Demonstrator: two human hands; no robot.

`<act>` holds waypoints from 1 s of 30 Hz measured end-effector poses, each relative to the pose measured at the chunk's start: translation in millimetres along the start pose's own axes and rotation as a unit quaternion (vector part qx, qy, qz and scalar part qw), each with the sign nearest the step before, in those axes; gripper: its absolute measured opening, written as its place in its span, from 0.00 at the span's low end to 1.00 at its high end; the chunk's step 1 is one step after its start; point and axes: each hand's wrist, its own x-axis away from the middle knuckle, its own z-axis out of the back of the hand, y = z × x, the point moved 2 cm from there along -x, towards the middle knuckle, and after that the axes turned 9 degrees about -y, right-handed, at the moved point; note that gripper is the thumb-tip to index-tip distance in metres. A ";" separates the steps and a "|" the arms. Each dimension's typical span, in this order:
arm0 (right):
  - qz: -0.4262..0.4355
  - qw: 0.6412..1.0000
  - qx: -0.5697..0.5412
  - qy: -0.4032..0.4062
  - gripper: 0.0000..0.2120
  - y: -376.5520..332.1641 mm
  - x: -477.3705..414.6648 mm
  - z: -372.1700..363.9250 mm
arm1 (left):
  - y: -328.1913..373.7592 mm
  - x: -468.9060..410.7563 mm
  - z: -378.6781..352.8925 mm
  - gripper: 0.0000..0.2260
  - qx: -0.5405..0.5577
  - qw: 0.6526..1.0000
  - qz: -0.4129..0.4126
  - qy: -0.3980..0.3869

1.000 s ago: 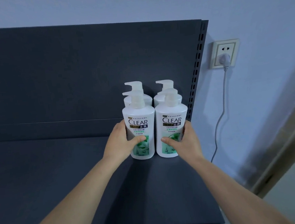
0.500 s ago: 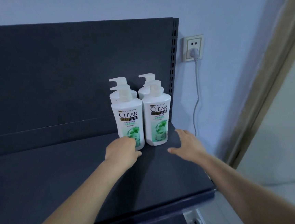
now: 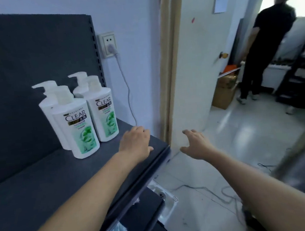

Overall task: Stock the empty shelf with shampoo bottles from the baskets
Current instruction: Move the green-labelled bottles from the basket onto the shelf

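Note:
Several white CLEAR shampoo pump bottles stand upright in two rows at the right end of the dark grey shelf (image 3: 34, 184). The front left bottle (image 3: 78, 125) and the front right bottle (image 3: 103, 112) hide most of the two behind them. My left hand (image 3: 135, 142) hovers empty over the shelf's right front corner, to the right of the bottles, fingers loosely curled. My right hand (image 3: 196, 142) is off the shelf over the floor, fingers spread, holding nothing. No basket is in view.
A wall socket (image 3: 107, 43) with a plugged cable is on the wall beside the shelf. An open doorway (image 3: 171, 67) lies to the right, with a person in black (image 3: 263, 41), a cardboard box (image 3: 225, 90) and a black rack beyond. Cables trail on the floor.
Both hands let go of the front two bottles and drew back to the right. The view swung right, bringing the doorway and the person into sight.

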 end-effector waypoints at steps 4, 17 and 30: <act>-0.083 0.997 0.012 -0.001 0.31 41.8 51.3 -0.3 | 45.7 0.3 0.8 0.17 0.010 0.997 -0.077 -0.009; -0.278 0.961 0.002 0.001 0.26 128.2 241.4 -57.1 | 169.2 69.9 -21.6 0.19 -0.043 0.964 -0.261 -0.028; -0.438 0.894 -0.093 0.006 0.30 143.5 455.4 -145.0 | 279.4 193.5 -51.8 0.17 -0.036 0.898 -0.436 -0.047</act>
